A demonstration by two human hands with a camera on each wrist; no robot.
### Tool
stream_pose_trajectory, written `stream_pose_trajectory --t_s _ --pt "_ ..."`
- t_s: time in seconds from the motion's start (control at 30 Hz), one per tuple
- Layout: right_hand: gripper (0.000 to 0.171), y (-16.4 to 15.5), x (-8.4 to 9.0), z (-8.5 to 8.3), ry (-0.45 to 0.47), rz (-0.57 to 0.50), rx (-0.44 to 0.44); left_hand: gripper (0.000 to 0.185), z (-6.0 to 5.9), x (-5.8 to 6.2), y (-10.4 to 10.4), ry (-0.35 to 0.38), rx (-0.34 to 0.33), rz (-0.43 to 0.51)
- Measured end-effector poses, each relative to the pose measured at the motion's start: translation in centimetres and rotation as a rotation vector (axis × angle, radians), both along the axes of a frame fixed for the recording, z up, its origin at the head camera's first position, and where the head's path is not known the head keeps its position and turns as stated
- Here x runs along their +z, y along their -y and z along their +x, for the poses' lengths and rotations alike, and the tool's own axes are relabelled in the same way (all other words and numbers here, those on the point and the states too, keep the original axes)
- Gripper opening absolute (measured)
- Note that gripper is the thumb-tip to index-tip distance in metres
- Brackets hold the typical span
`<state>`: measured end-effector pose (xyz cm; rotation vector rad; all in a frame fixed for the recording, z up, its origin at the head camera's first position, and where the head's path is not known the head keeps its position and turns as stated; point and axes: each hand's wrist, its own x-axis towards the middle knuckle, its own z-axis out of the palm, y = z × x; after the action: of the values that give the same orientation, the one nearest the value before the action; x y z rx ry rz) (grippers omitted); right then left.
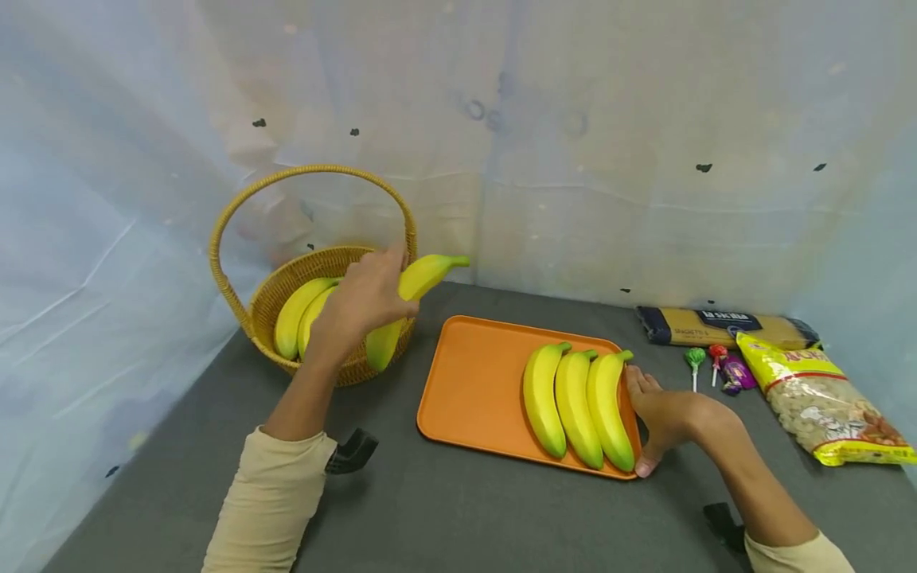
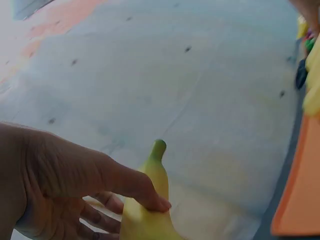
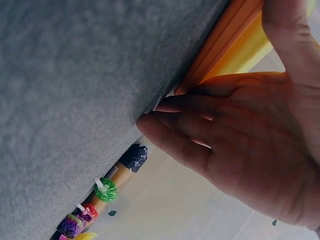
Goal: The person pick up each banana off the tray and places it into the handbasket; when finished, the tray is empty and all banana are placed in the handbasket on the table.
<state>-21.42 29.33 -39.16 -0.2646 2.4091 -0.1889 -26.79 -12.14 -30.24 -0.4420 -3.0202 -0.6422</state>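
Left hand [image 1: 365, 298] fingers curl round a smooth yellow banana [image 1: 408, 298], held over the woven wicker basket [image 1: 272, 298], two more bananas inside. Right hand [image 1: 662, 414], fingers straight, presses the orange tray's [image 1: 473, 382] right edge on grey felt-like table [image 1: 458, 509]. Best: keep tray steadied, lift clear of the basket's hoop handle, and lay it parallel beside the three bananas [image 1: 576, 402].
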Motion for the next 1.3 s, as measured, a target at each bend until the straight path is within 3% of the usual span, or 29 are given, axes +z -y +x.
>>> stream_pose_trajectory --t_s 0.2,0.47,0.7,0.77,0.9,1.3 --pt "0.157 -0.1 0.0 -0.1 -0.001 0.010 -0.006 0.053 -1.7 -0.3 4.0 0.062 0.096 0.025" --pt "0.156 0.1 0.0 0.0 0.005 -0.006 -0.015 0.058 -4.6 -3.2 7.5 0.216 0.143 -0.096" --pt "0.157 -0.2 0.2 0.1 0.004 -0.010 -0.026 0.063 -5.7 -5.9 7.9 0.265 0.177 -0.149" --pt "0.157 -0.2 0.1 0.1 0.013 -0.009 -0.025 0.050 -5.9 -6.4 7.9 0.304 0.193 -0.152" --pt "0.157 -0.2 0.1 0.1 0.005 -0.001 -0.019 0.036 -6.0 -6.7 7.6 0.337 0.205 -0.141" --pt "0.156 0.3 -0.1 0.0 -0.003 -0.011 -0.019 0.028 -6.1 -6.8 7.7 0.400 0.183 -0.202"
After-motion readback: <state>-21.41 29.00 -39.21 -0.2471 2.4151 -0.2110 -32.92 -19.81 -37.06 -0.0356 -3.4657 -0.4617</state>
